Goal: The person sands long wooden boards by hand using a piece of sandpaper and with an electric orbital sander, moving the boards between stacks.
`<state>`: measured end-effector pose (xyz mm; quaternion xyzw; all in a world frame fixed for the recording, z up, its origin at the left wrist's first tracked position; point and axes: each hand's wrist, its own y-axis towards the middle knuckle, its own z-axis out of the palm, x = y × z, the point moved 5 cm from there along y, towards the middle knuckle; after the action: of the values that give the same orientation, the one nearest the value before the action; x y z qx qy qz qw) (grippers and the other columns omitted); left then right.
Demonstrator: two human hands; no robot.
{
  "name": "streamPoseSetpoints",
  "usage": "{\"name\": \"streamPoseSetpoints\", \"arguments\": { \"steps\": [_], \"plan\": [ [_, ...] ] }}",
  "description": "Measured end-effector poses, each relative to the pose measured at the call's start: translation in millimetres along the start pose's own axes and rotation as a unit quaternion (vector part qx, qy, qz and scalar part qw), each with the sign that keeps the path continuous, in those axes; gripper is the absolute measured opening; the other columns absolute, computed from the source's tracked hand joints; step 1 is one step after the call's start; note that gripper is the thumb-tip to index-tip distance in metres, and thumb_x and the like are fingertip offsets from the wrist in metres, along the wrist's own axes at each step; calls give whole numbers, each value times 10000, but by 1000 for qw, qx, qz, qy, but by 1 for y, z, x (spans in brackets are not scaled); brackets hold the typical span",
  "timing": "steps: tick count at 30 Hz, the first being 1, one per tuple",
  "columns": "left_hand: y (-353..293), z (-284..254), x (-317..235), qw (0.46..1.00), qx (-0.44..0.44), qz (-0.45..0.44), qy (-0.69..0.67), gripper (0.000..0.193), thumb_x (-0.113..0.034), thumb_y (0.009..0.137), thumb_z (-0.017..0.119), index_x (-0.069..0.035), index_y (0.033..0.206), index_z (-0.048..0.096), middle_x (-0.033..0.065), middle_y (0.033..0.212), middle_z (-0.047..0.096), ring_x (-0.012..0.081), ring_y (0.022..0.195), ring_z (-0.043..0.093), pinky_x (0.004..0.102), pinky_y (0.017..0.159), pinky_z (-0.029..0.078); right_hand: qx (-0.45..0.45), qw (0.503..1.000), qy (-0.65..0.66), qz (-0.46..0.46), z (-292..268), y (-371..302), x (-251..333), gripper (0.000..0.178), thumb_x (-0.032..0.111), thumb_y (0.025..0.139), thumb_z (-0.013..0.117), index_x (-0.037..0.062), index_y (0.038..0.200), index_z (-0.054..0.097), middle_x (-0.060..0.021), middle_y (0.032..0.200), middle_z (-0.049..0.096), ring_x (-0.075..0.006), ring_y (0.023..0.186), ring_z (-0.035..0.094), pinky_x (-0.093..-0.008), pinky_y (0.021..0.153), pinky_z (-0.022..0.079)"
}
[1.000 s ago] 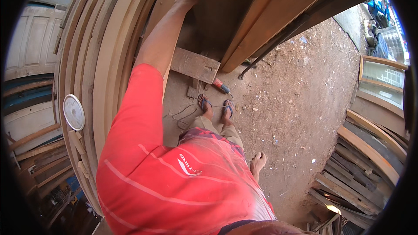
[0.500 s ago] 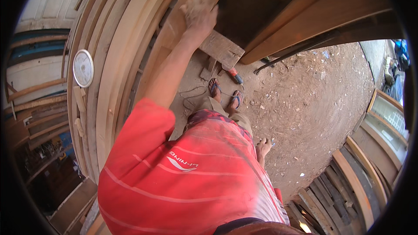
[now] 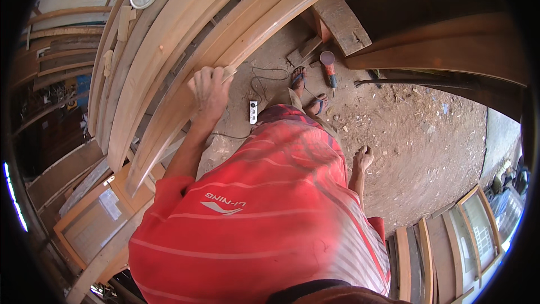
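Though at plank [image 3: 264, 22] edge, hand [image 3: 210, 91] uncrowded

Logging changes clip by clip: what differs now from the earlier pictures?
The left hand has moved along the board toward the red shirt; the view has shifted, and a socket strip now shows. The right hand still hangs low, and the power tool stays on the floor by the feet.

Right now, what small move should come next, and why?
Probably bring the right hand over to steady the long board: the left hand, holding a small tan piece, is alone at its edge, while the right hangs away from it, apparently empty.
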<state>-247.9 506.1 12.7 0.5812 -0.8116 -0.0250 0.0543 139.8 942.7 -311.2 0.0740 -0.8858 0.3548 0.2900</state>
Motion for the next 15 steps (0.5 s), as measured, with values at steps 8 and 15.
{"name": "streamPoseSetpoints", "arguments": {
  "steps": [8, 15],
  "plan": [
    [-282, -53, 165, 872, 206, -393, 208, 291, -295, 931, 676, -110, 1147, 611, 144, 1137, 596, 378, 1100, 553, 533, 923, 380, 7, 977, -133, -166, -3, 20, 38, 438, 317, 974, 554, -50, 1194, 653, -187, 806, 679, -293, 736, 656, -418, 690, 509],
    [-217, -28, 96, 944, 22, -326, -53, 374, -277, 934, 694, -20, 1184, 589, 210, 1090, 599, 432, 1032, 569, 515, 872, 443, 45, 958, -170, -227, 18, -1, 110, 417, 292, 994, 541, -26, 1247, 639, -238, 865, 692, -365, 824, 687, -454, 744, 516]
  ]
}}
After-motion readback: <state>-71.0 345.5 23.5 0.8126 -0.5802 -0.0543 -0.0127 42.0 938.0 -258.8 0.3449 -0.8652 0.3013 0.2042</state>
